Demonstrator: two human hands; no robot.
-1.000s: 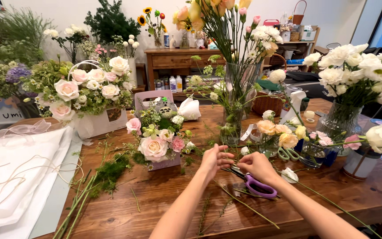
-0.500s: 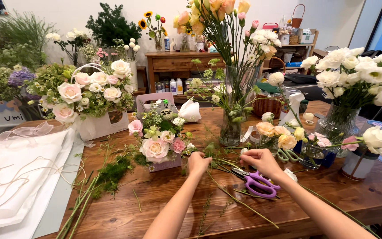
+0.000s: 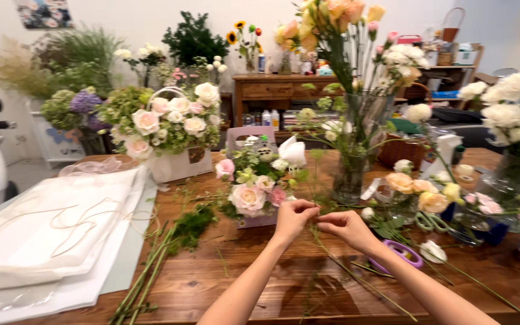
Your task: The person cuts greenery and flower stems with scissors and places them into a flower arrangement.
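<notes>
Seen from the head camera, a person's two hands met over a wooden table (image 3: 260, 289) strewn with cut greenery. The left hand (image 3: 293, 218) was pinched narrow on the upper end of a thin green stem (image 3: 341, 268), and the right hand (image 3: 347, 227) gripped the same stem just beside it, fingertips nearly touching, a hold that looked suited to stripping or snapping the stalk. The stem ran from the hands down and to the right across the tabletop, its lower end resting on the wood. Purple-handled scissors (image 3: 399, 256) lay just beyond the right wrist, within easy reach. Directly behind the hands stood a small arrangement (image 3: 254, 192) of pink and cream roses, and beside it a tall glass vase (image 3: 356, 156) of long-stemmed flowers. To the left, bare stems (image 3: 151, 274) lay in a loose row near sheets of white wrapping paper (image 3: 49, 229), kept apart from the working space.
</notes>
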